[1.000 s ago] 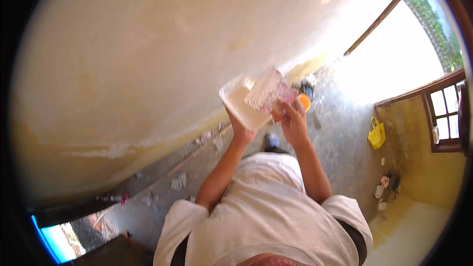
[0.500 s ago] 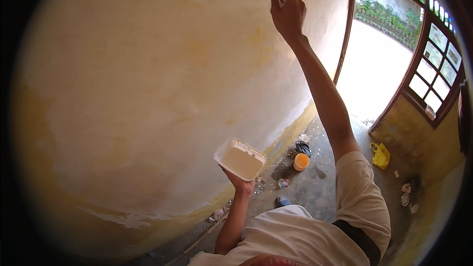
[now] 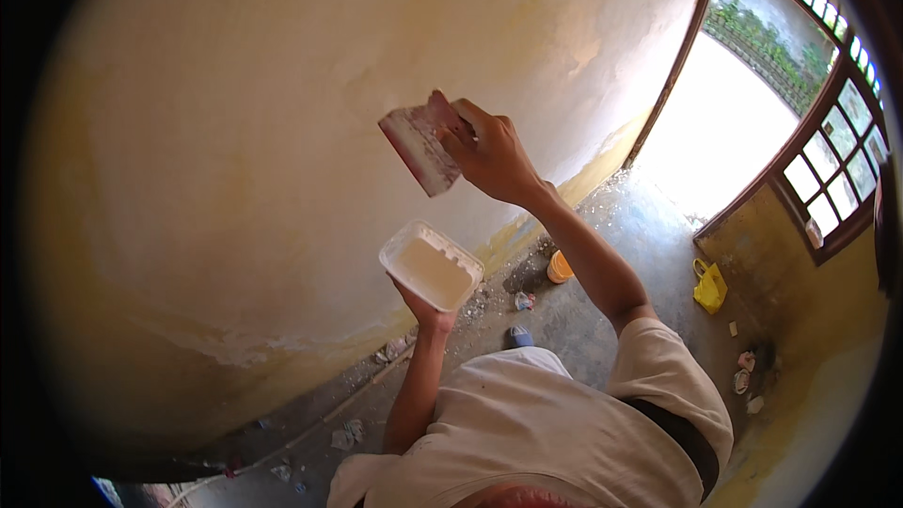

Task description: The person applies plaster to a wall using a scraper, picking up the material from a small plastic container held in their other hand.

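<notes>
My left hand point(image 3: 428, 309) holds a white rectangular tub point(image 3: 458, 275) from below, its fingers mostly hidden beneath it. Smooth off-white paste point(image 3: 428, 268) covers the tub's bottom, and the tub tilts a little. Above and to the right, my right hand point(image 3: 491, 152) grips a wide putty knife point(image 3: 420, 152) by its reddish handle. Pale smears coat the broad blade, which points left and down, above the tub and apart from it. The patchy cream and yellow wall point(image 3: 235, 179) stands behind both; I cannot tell whether the blade touches it.
An orange bucket point(image 3: 560, 267) stands on the grey floor point(image 3: 588, 329), partly behind my right forearm. A yellow bag point(image 3: 710, 286) lies by the right-hand wall. Crumbs and scraps line the wall's foot, beside a long thin stick point(image 3: 329, 411). An open doorway point(image 3: 720, 122) is at the upper right.
My right hand has come down from high on the wall to above the tub, bringing the putty knife fully into view. The tub sits slightly farther left and up in the picture.
</notes>
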`<state>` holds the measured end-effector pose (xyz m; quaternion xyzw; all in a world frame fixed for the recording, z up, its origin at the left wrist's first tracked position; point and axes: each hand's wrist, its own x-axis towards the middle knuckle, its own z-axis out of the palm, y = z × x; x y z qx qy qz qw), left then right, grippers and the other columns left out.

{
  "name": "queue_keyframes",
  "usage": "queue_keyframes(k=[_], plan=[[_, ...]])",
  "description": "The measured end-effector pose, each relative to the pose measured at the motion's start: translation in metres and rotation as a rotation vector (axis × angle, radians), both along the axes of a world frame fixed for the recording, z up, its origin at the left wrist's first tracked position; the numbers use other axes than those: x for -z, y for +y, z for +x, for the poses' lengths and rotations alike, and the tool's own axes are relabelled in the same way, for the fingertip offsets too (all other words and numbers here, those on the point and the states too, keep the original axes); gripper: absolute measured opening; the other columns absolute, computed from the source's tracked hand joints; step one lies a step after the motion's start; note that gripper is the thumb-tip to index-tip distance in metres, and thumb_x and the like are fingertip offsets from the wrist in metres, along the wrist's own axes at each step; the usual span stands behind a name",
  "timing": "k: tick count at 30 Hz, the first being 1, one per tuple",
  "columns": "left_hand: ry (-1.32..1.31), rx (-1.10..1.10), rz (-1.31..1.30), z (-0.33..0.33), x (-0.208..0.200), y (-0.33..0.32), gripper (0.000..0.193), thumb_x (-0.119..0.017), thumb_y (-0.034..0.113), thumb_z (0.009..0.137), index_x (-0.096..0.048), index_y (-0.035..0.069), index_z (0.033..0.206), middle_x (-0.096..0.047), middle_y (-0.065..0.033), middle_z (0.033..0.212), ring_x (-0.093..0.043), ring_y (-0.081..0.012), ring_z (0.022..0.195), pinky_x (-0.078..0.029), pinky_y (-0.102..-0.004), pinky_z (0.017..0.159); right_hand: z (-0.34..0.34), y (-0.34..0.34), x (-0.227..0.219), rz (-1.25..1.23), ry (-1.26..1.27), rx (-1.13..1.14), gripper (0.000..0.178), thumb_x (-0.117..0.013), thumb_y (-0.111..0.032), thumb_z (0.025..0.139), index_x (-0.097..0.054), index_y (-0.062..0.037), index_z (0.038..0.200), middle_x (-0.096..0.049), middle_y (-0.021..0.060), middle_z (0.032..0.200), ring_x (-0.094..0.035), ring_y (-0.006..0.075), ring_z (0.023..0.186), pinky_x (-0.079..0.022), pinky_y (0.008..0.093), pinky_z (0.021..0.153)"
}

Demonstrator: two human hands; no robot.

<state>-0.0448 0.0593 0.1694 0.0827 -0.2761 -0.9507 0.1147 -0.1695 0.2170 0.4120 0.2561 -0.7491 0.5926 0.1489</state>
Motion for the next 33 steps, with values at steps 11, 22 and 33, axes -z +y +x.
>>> queue_keyframes(k=[11, 22, 33], plan=[[-0.224, 0.142, -0.063, 0.014, -0.051, 0.046, 0.076, -0.023, 0.076, 0.105, -0.045, 0.023, 0.155, -0.057, -0.0027, 0.146, -0.059, -0.0227, 0.132, -0.053, -0.0438, 0.108, 0.094, 0.022, 0.108, 0.198, -0.287, -0.163, 0.026, -0.067, -0.011, 0.093, -0.066, 0.0023, 0.114, -0.063, 0.0264, 0.075, -0.064, 0.0447, 0.069, -0.052, 0.0424, 0.065], [-0.204, 0.323, -0.006, 0.026, -0.012, 0.042, 0.081, -0.025, 0.075, 0.104, -0.043, 0.018, 0.158, -0.055, -0.0084, 0.151, -0.059, -0.0279, 0.135, -0.052, -0.0476, 0.111, 0.101, 0.032, 0.182, -0.132, -0.581, -0.119, 0.022, -0.071, -0.019, 0.100, -0.065, 0.0019, 0.094, -0.055, -0.0004, 0.069, -0.046, 0.0072, 0.066, -0.041, 0.0299, 0.059], [-0.146, 0.352, 0.037, -0.022, 0.001, 0.086, 0.075, -0.030, 0.069, 0.105, -0.044, 0.017, 0.156, -0.056, -0.0095, 0.149, -0.060, -0.0287, 0.133, -0.054, -0.0489, 0.108, 0.086, 0.075, 0.161, 0.267, -0.470, 0.161, 0.017, -0.066, -0.014, 0.099, -0.070, 0.0001, 0.107, -0.068, 0.0147, 0.074, -0.067, 0.0252, 0.062, -0.054, 0.0371, 0.062]])
